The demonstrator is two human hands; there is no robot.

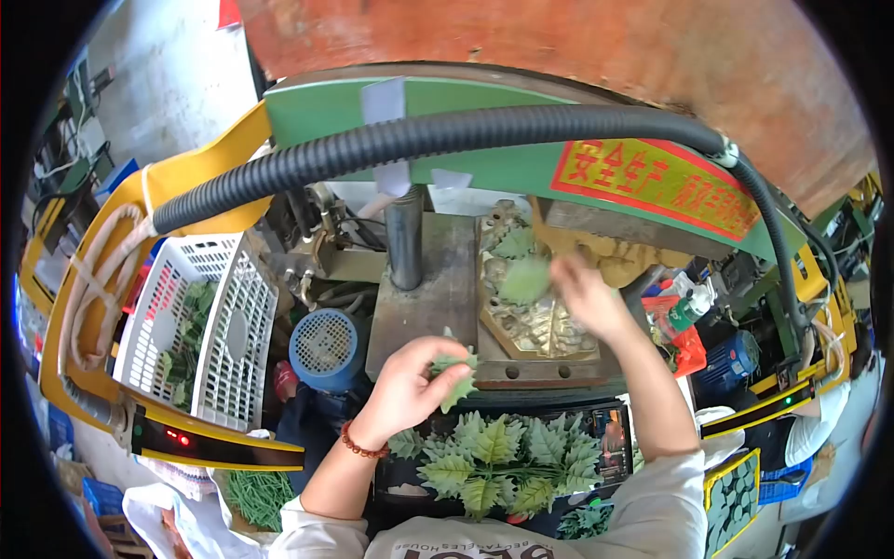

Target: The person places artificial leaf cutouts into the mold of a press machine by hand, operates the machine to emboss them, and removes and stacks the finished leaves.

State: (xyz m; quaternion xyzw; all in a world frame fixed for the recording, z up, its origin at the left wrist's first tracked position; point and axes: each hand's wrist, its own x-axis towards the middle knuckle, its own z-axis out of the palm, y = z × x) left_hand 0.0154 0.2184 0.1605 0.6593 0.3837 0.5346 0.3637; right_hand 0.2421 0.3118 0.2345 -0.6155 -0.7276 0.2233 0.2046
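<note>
My left hand [415,380], with a beaded bracelet on the wrist, is closed around green artificial leaves [453,380] in front of the press bed. Over the metal leaf mould [540,328], my right hand [589,296] pinches a green leaf [524,281], blurred by motion. Another leaf [515,244] lies on the back part of the mould. A bunch of jagged green artificial leaves [503,452] rests in front of my body, below both hands.
A steel column [404,240] rises left of the mould. The black corrugated hose [438,137] arches across the machine. A white crate [244,326] with leaves stands left, beside a blue round motor [326,347]. A green-labelled bottle [687,309] sits right.
</note>
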